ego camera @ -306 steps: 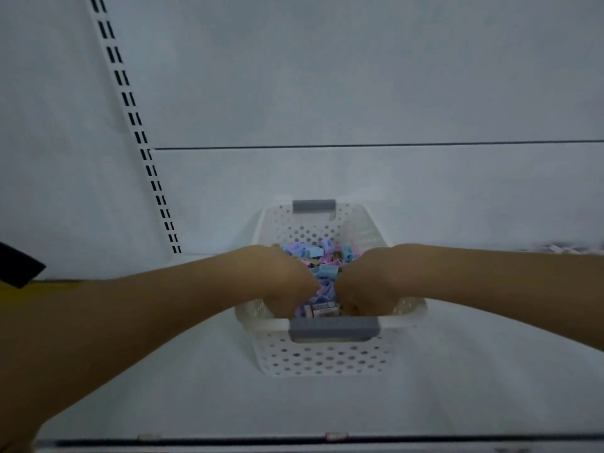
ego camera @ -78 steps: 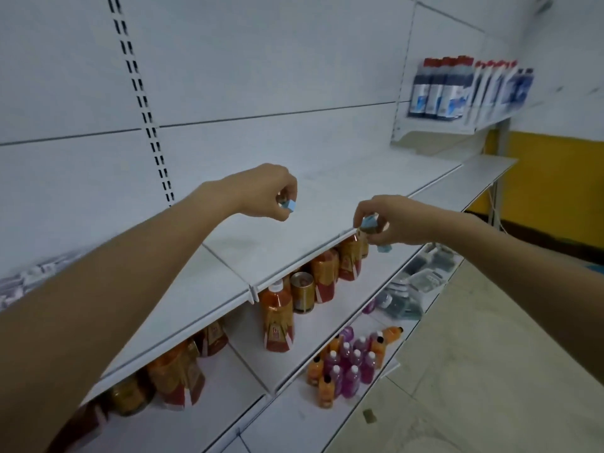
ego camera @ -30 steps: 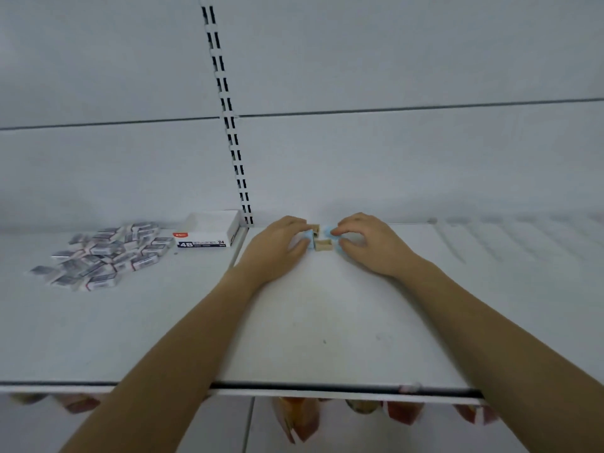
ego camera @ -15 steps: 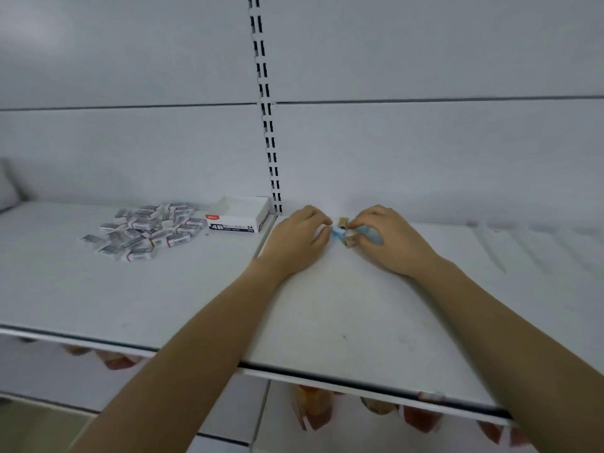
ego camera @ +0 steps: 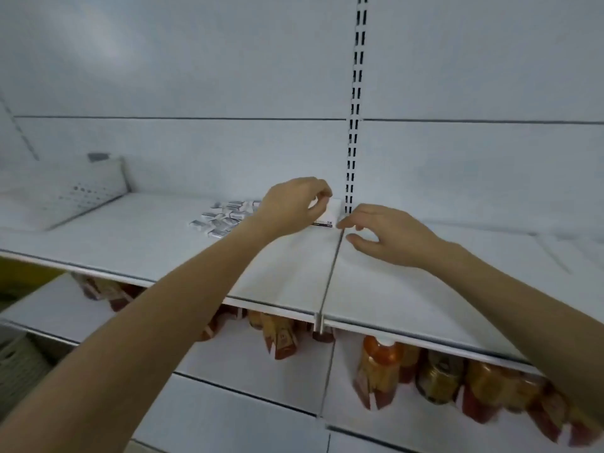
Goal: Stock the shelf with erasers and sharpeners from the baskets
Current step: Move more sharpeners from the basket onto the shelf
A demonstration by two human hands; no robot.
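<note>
My left hand [ego camera: 294,207] hovers above the white shelf [ego camera: 287,269] with its fingers loosely curled and nothing in them. My right hand [ego camera: 385,237] floats just right of the shelf seam, fingers relaxed and empty. A pile of wrapped erasers [ego camera: 222,217] lies behind my left hand, next to a white eraser box [ego camera: 328,214] that the hand partly hides. A white perforated basket [ego camera: 65,188] with a grey handle stands at the far left of the shelf. No sharpeners show in this view.
A slotted upright [ego camera: 354,125] runs up the back wall above the seam. Orange and red bottles [ego camera: 376,371] and cans fill the lower shelf. Another pale basket [ego camera: 16,364] sits at the bottom left.
Both hands have let go of the small sharpeners, lifted off the shelf and shifted left. The view has swung left, bringing the basket into sight.
</note>
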